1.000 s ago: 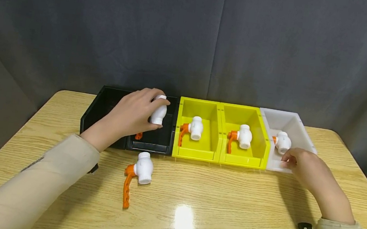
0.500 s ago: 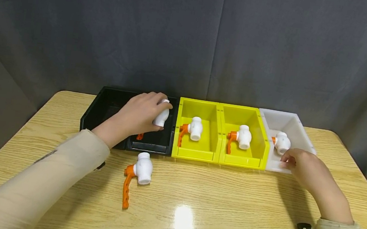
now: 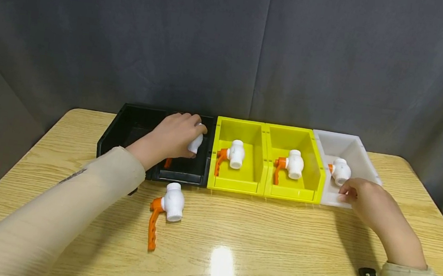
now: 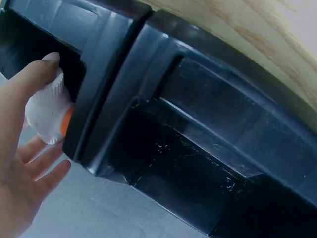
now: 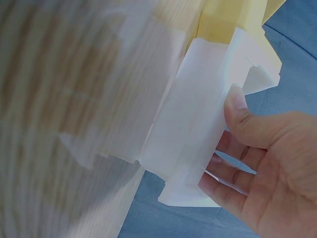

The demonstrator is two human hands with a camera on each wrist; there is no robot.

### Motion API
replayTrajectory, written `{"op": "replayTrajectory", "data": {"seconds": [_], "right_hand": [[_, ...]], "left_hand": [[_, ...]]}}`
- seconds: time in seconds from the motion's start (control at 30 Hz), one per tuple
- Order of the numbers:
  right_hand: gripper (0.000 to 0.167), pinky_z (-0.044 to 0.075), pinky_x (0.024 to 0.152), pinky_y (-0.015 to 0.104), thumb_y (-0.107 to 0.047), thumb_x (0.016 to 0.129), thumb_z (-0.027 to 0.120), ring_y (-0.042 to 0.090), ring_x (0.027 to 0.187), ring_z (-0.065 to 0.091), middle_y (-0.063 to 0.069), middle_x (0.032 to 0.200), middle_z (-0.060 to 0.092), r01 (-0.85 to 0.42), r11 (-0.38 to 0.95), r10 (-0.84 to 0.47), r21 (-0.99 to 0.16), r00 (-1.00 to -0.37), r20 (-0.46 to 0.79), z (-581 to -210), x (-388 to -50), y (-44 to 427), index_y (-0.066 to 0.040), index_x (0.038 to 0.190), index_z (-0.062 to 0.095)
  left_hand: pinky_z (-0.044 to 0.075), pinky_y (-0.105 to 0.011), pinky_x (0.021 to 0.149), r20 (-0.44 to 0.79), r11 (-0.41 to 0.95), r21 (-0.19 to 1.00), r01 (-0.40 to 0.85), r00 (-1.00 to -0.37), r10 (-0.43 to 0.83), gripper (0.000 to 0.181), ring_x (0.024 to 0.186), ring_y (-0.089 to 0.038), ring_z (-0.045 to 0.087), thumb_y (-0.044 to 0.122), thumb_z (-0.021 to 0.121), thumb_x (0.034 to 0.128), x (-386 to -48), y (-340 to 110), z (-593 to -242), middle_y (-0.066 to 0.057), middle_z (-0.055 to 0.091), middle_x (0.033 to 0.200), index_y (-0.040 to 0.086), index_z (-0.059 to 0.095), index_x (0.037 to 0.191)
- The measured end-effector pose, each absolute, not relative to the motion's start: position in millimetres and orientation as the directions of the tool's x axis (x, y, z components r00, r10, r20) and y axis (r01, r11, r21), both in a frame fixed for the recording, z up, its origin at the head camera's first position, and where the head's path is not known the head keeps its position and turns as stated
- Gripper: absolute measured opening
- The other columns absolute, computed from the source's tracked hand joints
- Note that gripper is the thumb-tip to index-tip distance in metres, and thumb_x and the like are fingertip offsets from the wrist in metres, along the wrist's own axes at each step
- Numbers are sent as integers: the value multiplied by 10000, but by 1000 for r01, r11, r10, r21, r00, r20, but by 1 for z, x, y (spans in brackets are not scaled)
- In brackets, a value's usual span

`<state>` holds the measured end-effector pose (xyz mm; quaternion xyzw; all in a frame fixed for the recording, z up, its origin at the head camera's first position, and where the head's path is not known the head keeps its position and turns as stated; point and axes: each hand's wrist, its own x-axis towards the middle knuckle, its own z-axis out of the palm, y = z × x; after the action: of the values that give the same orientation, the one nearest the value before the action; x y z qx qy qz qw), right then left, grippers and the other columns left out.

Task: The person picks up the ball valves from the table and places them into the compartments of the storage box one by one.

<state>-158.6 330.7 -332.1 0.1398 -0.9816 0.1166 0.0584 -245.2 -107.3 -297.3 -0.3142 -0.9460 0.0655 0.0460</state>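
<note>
My left hand (image 3: 174, 136) holds a white ball valve (image 3: 195, 144) inside the right-hand black bin (image 3: 180, 178). In the left wrist view, thumb and fingers lie around the valve's white body (image 4: 47, 111); part of its orange handle (image 4: 66, 120) shows beside the bin wall. At the white bin (image 3: 331, 198), my right hand (image 3: 374, 205) reaches over the front edge, close to another ball valve (image 3: 340, 172) lying inside. In the right wrist view that hand (image 5: 262, 158) has its thumb near the bin's rim and its fingers loosely spread; nothing is visible between them.
Two yellow bins (image 3: 236, 186) in the middle each contain a ball valve with an orange handle. Another ball valve (image 3: 174, 203) lies on the wooden table (image 3: 274, 253) before the black bins. A second black bin (image 3: 133, 121) stands leftmost. A grey curtain (image 3: 232, 43) hangs behind.
My left hand has moved slightly right and lowered the held ball valve deeper into the black bin. The right hand has stayed at the white bin.
</note>
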Motion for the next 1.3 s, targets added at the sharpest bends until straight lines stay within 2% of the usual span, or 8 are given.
{"op": "replayTrajectory", "data": {"seconds": [0.37, 0.67, 1.3], "right_hand": [[137, 459, 657, 455, 65, 809, 717, 279, 681, 533, 58, 757, 616, -297, 931, -267, -212, -950, 160, -332, -158, 331, -59, 787, 663], [145, 453, 663, 449, 74, 809, 712, 279, 691, 530, 49, 748, 603, -289, 932, -261, -218, -954, 147, -332, -158, 331, -62, 792, 665], [127, 447, 660, 448, 55, 809, 730, 276, 701, 526, 50, 751, 588, -275, 936, -253, -222, -960, 123, -332, -156, 332, -51, 798, 661]], "left_hand": [[476, -448, 988, -75, 797, -155, 584, -811, 580, 685, 1111, -316, 554, 352, 865, 771, -250, -100, -302, -158, 566, 1268, 73, 599, 1338], [495, -429, 956, -117, 791, -162, 589, -808, 578, 685, 1050, -302, 565, 341, 870, 767, -252, -98, -309, -152, 584, 1201, 56, 604, 1330], [459, -429, 1018, -202, 821, -112, 560, -822, 533, 681, 1130, -292, 540, 319, 854, 791, -255, -94, -316, -137, 569, 1273, 88, 583, 1371]]}}
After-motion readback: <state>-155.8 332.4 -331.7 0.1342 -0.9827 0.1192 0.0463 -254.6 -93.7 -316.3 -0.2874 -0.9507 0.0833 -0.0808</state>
